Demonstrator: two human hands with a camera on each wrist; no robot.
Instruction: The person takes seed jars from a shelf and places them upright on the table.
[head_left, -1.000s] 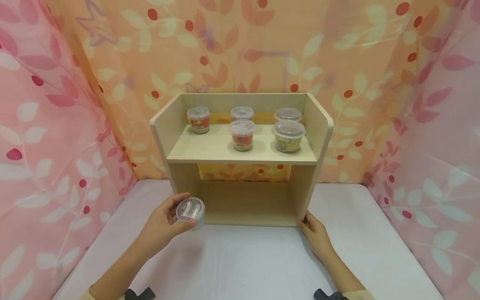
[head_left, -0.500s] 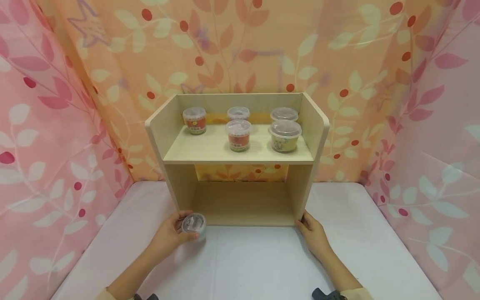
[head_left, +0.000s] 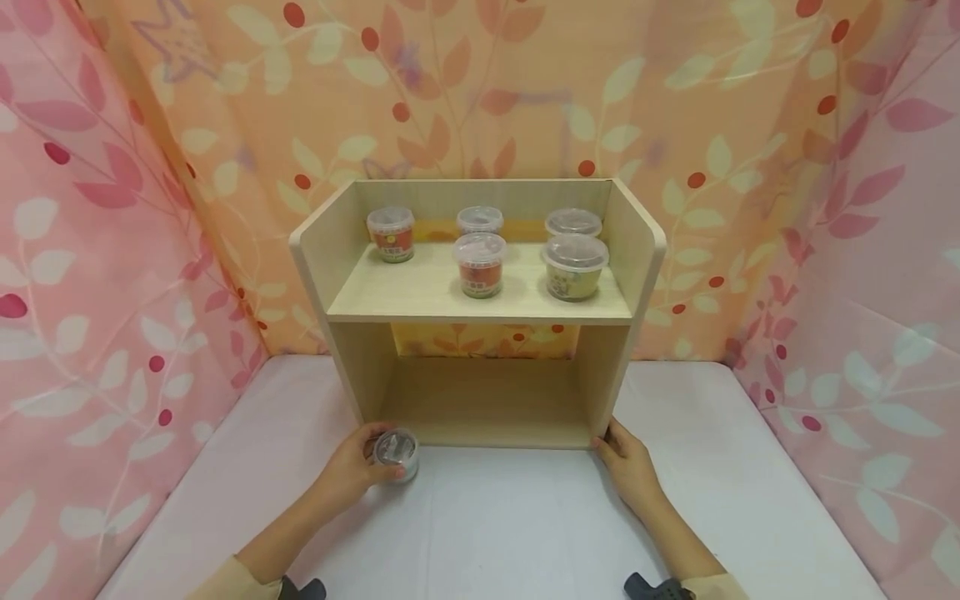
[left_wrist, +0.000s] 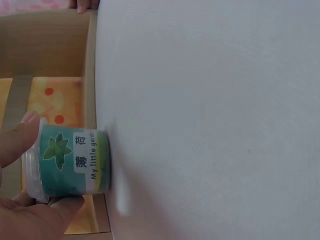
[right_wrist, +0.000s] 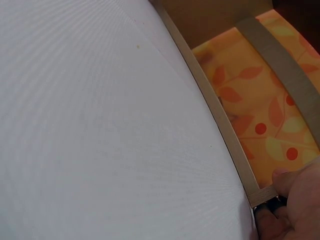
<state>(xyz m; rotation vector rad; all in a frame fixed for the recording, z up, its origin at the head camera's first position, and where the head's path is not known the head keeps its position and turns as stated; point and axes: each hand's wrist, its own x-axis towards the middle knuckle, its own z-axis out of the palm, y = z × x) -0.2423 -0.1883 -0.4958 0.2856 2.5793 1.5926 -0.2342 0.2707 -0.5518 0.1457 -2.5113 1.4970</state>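
Note:
My left hand (head_left: 352, 467) grips a small lidded plastic cup (head_left: 397, 454) between thumb and fingers, just in front of the shelf's lower left corner. The left wrist view shows the cup's teal label (left_wrist: 62, 157) with a green leaf and the words "My little garden"; its base is at the white tabletop, and contact is hard to tell. At the lower right corner of the two-tier wooden shelf (head_left: 480, 320), my right hand (head_left: 628, 462) pinches the side panel, thumb (right_wrist: 284, 182) on one side and fingers on the other.
On the upper tier stand several lidded cups: a red-labelled one (head_left: 392, 237) at left, a pair in the middle with the front cup (head_left: 481, 271) red, and a pair at right with a wider green-yellow tub (head_left: 573, 271) in front. Flowered cloth (head_left: 480, 83) surrounds the white table (head_left: 487, 525).
My left hand has lowered the cup from above the table, bringing it down and slightly right to the front of the shelf. My right hand keeps its place on the shelf corner.

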